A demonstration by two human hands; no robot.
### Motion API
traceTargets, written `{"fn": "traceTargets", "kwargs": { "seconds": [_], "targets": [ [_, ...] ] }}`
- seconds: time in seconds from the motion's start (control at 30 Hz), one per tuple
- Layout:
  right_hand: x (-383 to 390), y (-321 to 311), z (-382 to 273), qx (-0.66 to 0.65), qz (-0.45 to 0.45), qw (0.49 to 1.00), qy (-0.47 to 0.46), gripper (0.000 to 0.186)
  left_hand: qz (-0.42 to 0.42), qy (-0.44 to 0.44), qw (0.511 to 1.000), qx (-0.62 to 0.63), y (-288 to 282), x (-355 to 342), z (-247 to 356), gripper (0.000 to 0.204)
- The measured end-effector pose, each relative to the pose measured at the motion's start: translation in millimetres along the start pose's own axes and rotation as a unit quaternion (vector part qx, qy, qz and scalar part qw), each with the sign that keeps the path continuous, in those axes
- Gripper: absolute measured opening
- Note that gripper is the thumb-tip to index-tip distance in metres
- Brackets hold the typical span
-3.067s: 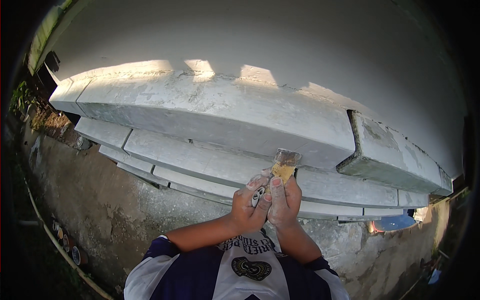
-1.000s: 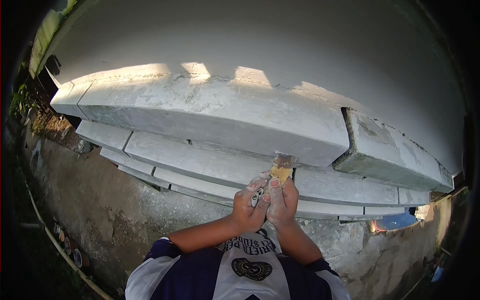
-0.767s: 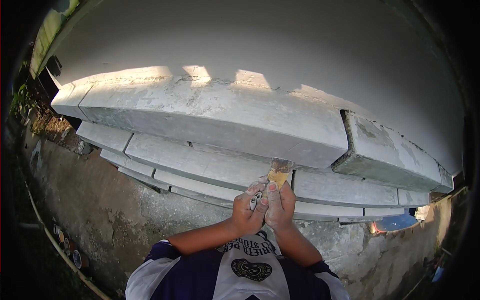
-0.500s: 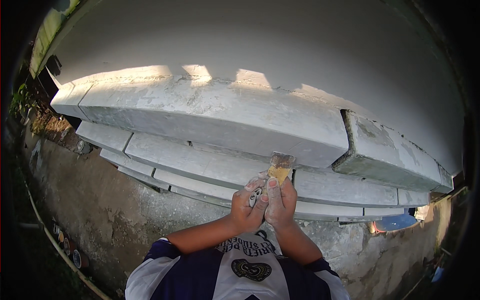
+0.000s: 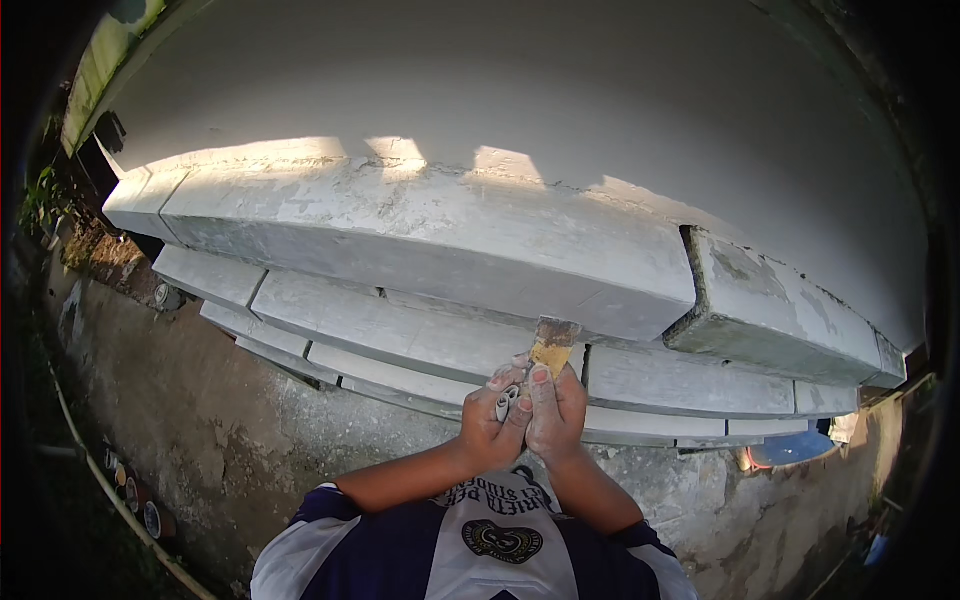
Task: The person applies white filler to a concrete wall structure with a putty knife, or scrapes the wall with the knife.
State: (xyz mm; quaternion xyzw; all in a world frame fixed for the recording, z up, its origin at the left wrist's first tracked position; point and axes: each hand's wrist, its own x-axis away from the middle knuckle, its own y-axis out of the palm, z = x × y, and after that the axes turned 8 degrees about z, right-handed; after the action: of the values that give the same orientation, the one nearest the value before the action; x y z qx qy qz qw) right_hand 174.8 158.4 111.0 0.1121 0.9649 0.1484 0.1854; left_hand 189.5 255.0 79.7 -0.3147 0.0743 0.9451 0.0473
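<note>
**Both hands hold a small scraper up before the stacked concrete slabs**

The person stands close to a pile of long concrete slabs [image 5: 420,230] and holds a small scraper [image 5: 553,345] in front of the chest. The tool is short and flat. Its blade looks yellowish-brown, with a darker, dirty top edge, and it seems a little wider at the top than lower down. I cannot tell the material of the blade for sure.

The long axis of the scraper runs almost upright in the picture. The blade end points up and away from the person, toward the edge of the slabs, and the lower end is hidden inside the hands.

The left hand [image 5: 492,425] and the right hand [image 5: 558,412] are pressed side by side, touching each other. The fingers of both are curled together and clamped on the lower part of the scraper. A thumb with a pale nail lies just under the blade.

The slabs are grey-white, rough and chipped, with flaking patches, and they lie in steps, one over the other. Behind them rises a smooth pale wall [image 5: 560,110]. Below, the ground [image 5: 200,420] is rough grey concrete with dark stains.
</note>
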Motion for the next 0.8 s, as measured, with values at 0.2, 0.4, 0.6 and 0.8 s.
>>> {"fn": "traceTargets", "kwargs": {
  "seconds": [0.2,0.4,0.6,0.8],
  "targets": [
    [-11,7,-18,0.013,-0.003,1.0,-0.014,0.033,-0.019,-0.038,0.999,0.031,0,-20,16,0.034],
    [1,-7,-10,0.006,-0.025,0.998,-0.051,0.035,-0.035,0.024,0.999,-0.019,1,-1,11,0.03],
    [4,-23,-15,-0.022,0.005,0.999,-0.039,0.029,-0.063,0.002,0.998,-0.007,19,2,6,0.031],
    [0,-30,-25,0.01,0.036,0.999,0.007,0.03,-0.034,0.002,0.999,-0.004,33,1,2,0.029]
  ]
}}
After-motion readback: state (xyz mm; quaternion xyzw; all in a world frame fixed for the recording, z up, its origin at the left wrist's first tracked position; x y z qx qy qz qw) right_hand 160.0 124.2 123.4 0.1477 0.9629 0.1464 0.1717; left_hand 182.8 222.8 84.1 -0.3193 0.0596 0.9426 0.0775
